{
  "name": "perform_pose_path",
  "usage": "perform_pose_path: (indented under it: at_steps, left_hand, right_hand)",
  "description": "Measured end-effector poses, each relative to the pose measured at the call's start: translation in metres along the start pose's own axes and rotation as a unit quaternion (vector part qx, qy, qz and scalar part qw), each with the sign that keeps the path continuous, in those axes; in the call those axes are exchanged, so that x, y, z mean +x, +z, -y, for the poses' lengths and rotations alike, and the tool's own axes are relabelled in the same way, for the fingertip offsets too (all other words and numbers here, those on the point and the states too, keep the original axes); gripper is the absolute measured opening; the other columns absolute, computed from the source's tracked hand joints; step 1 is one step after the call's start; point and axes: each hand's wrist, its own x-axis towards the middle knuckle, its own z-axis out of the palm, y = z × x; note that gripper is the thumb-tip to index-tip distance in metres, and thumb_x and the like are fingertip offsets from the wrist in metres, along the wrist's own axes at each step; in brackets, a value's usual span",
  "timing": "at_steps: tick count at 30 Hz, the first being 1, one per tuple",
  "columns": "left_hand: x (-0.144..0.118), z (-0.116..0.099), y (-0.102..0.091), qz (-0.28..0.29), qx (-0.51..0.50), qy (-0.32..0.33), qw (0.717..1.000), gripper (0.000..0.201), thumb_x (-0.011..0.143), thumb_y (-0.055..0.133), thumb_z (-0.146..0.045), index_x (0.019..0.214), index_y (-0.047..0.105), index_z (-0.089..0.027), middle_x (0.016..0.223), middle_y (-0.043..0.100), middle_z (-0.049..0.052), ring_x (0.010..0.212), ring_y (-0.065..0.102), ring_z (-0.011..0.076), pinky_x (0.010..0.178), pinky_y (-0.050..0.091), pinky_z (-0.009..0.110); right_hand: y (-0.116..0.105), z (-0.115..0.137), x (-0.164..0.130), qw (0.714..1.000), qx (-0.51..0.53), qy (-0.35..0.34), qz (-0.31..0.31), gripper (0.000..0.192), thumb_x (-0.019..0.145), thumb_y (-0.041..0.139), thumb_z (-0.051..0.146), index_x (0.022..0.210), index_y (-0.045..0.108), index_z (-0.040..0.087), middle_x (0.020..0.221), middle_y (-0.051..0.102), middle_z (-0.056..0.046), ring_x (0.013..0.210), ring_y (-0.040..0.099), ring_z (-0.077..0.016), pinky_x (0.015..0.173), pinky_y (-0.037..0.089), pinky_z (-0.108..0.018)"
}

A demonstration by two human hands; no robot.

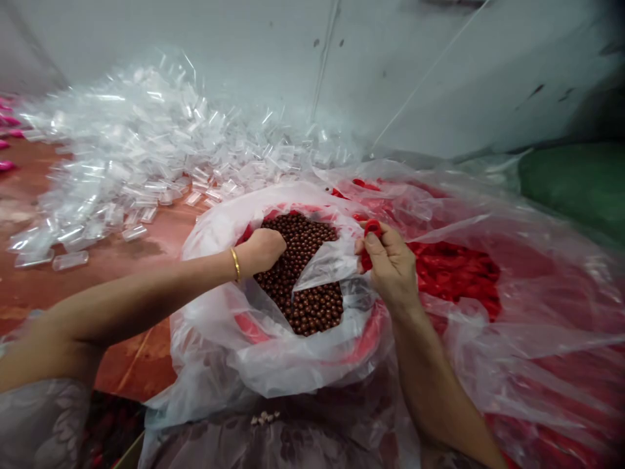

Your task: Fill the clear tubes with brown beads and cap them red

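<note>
Brown beads: a heap of small, round, glossy brown balls fills a red basin lined with clear plastic, low in the middle of the view, right in front of the person.
Clear liner: a thin plastic bag is draped over the red basin's rim and hangs crumpled down its front; one flap of it lies across the balls near the right hand.
Left hand: the left hand reaches in from the left and is curled down into the brown balls, fingers buried among them. Whether it has closed on any cannot be told, since the fingertips are hidden. A thin gold bangle circles the wrist.
Right hand: the right hand is at the right edge of the basin, fingers closed around a small red cap, which sticks out above the thumb.
Red pieces: to the right, a large clear sack lies open, holding a mass of red pieces, just beside the right hand.
Clear tubes: a wide pile of small transparent plastic tubes spreads over the reddish-brown table top at the upper left, well apart from both hands.
Background: a pale grey wall stands behind the table, and a green sack sits at the far right.
</note>
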Motion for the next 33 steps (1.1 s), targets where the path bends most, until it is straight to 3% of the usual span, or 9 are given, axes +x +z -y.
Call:
perform_pose_path:
  at_steps: [4,6,8,11,13,17,22,29,33]
  left_hand:
    - [0.016,0.002,0.02,0.03,-0.106,-0.006,0.994,0.014,0.07,0.055,-0.003,0.063,0.057,-0.014,0.07,0.062,0.006,0.08,0.062,0.0213,0.079,0.045,0.03]
    - [0.021,0.006,0.02,0.029,-0.141,-0.01,0.99,0.005,0.075,0.056,-0.009,0.076,0.059,-0.013,0.076,0.064,0.005,0.075,0.062,0.0177,0.074,0.048,0.029]
    - [0.021,0.009,0.017,0.038,-0.261,-0.02,0.965,0.009,0.08,0.057,-0.015,0.089,0.057,-0.013,0.081,0.065,0.003,0.068,0.061,0.0129,0.069,0.049,0.027]
    - [0.012,0.011,0.01,0.034,-0.542,-0.005,0.84,0.028,0.072,0.07,-0.018,0.095,0.056,-0.013,0.089,0.065,0.002,0.073,0.061,0.0104,0.074,0.051,0.027]
    - [0.001,0.007,0.007,0.031,-0.654,0.018,0.756,0.04,0.062,0.079,-0.019,0.097,0.059,-0.014,0.094,0.066,0.003,0.082,0.062,0.0117,0.081,0.049,0.028]
    - [-0.019,-0.002,0.006,0.055,-0.72,0.008,0.692,0.042,0.061,0.083,-0.022,0.097,0.064,-0.014,0.095,0.067,0.003,0.082,0.061,0.0111,0.082,0.047,0.026]
    - [-0.022,-0.003,0.012,0.053,-0.738,-0.019,0.673,0.047,0.058,0.086,-0.03,0.095,0.061,-0.016,0.086,0.063,-0.001,0.075,0.059,0.0088,0.076,0.047,0.025]
    - [-0.019,-0.007,0.016,0.042,-0.698,0.03,0.714,0.047,0.059,0.084,-0.039,0.089,0.059,-0.013,0.083,0.061,0.0,0.076,0.056,0.0102,0.074,0.045,0.025]
    - [-0.029,-0.011,0.013,0.043,-0.67,0.051,0.739,0.046,0.063,0.081,-0.042,0.091,0.057,-0.013,0.083,0.06,0.001,0.076,0.055,0.0109,0.073,0.045,0.025]
  right_hand:
    - [0.016,0.01,0.0,0.996,0.065,0.044,0.039,0.032,0.085,0.056,0.05,0.101,0.055,0.022,0.065,0.053,0.006,0.041,0.045,-0.0057,0.039,0.035,-0.02]
    - [0.02,0.01,0.001,0.989,0.105,0.089,0.056,0.033,0.082,0.058,0.053,0.095,0.055,0.022,0.064,0.052,0.007,0.038,0.041,-0.0045,0.037,0.033,-0.02]
    - [0.024,0.008,0.002,0.98,0.131,0.13,0.072,0.036,0.078,0.061,0.055,0.09,0.054,0.022,0.061,0.048,0.008,0.035,0.034,-0.0032,0.035,0.033,-0.019]
    - [0.029,0.003,0.003,0.975,0.128,0.154,0.093,0.039,0.073,0.068,0.053,0.091,0.053,0.022,0.056,0.04,0.011,0.034,0.028,-0.003,0.033,0.032,-0.019]
    - [0.032,-0.001,0.003,0.979,0.105,0.145,0.098,0.04,0.072,0.07,0.05,0.096,0.054,0.022,0.055,0.038,0.012,0.035,0.031,-0.0041,0.033,0.031,-0.019]
    - [0.04,-0.004,0.002,0.989,0.052,0.103,0.098,0.038,0.076,0.064,0.051,0.097,0.06,0.02,0.057,0.043,0.009,0.036,0.035,-0.0048,0.034,0.03,-0.021]
    - [0.046,0.003,0.003,0.988,0.046,0.1,0.112,0.042,0.076,0.063,0.055,0.097,0.062,0.02,0.06,0.048,0.007,0.036,0.035,-0.0041,0.035,0.03,-0.021]
    - [0.047,0.012,0.004,0.967,0.088,0.173,0.163,0.049,0.072,0.06,0.067,0.079,0.058,0.018,0.041,0.039,0.01,0.032,0.028,-0.005,0.034,0.032,-0.02]
    - [0.047,0.015,0.004,0.959,0.082,0.178,0.203,0.055,0.069,0.062,0.067,0.089,0.062,0.017,0.047,0.049,0.008,0.033,0.036,-0.0051,0.035,0.03,-0.02]
